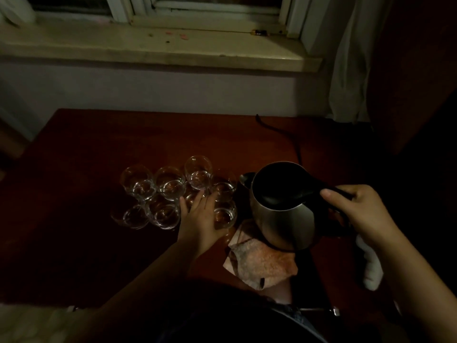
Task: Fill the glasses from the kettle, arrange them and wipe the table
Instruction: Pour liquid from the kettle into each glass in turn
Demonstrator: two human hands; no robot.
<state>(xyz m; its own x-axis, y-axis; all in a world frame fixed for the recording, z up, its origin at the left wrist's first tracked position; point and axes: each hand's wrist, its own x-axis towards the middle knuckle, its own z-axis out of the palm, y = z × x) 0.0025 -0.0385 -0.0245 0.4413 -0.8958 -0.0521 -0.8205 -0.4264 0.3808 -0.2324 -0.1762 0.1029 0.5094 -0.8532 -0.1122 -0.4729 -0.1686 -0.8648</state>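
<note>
Now we grip the kettle (284, 206) by its handle with our right hand (356, 209), while our left hand (200, 216) lies flat, fingers straight, steadying the glasses (170, 194) for pouring.

Probably home: curtain (346, 58), windowsill (148, 45)

Kettle (284, 209) beside clustered glasses (170, 194)

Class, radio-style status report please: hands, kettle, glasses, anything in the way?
Right hand grips kettle handle, kettle lifted. Left hand flat on glasses. Cloth under kettle, spoon beside it.
</note>
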